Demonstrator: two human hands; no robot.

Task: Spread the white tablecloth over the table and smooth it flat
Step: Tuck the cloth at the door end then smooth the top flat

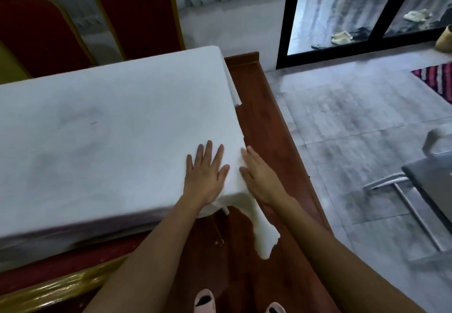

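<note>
**Both palms flat on the tablecloth at the table's near right corner**

The left hand [206, 174] lies palm down on the white tablecloth [110, 126], fingers spread and straight, gripping nothing. The right hand [260, 178] sits just beside it at the very edge of the corner, also open with fingers extended; its palm rests along the fold where the cloth turns down over the side, and it holds nothing either. Both bare forearms run in from the lower part of the frame.

The tablecloth covers the whole visible top of the table [219, 229], filling the left and centre of the frame. It looks mostly flat, with faint grey shading in the middle. Below the hands, a loose corner of cloth hangs down in a narrow tail toward the lower centre. Along the right side another short flap hangs over the edge.

The table stands on a reddish-brown wooden platform [266, 121]. Two red chairs with gold frames [137, 11] stand behind the table at the upper left. Grey floor tiles [342, 121] fill the right of the frame, and a dark-framed glass door [342, 14] is at the upper right, with shoes [342, 37] beyond it. A striped rug [437, 77] shows at the right edge. Toes of pink slippers [205, 300] appear at the bottom centre
</note>
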